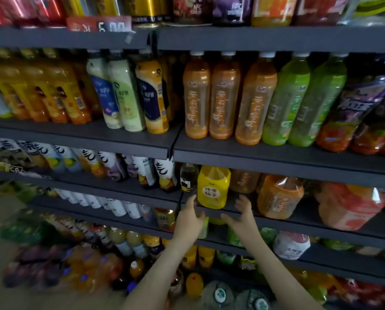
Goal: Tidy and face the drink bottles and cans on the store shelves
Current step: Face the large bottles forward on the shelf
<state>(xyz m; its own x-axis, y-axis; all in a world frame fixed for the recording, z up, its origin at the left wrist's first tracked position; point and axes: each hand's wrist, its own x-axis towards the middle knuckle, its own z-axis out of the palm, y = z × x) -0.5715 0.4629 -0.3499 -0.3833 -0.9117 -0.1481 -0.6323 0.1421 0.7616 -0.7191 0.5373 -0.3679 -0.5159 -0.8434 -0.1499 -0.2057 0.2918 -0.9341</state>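
Note:
A large yellow bottle with a round white label stands at the front edge of the third dark shelf, facing me. My left hand is just below and left of it, fingers relaxed, holding nothing. My right hand is spread just below and right of it, not touching. A small dark bottle stands left of the yellow one. A big orange bottle stands to its right, with another orange bottle set further back.
The shelf above holds upright orange bottles, green bottles and milky tea bottles. Cans line the top shelf. White-label bottles fill the left bay. Lower shelves and the floor area hold several mixed bottles.

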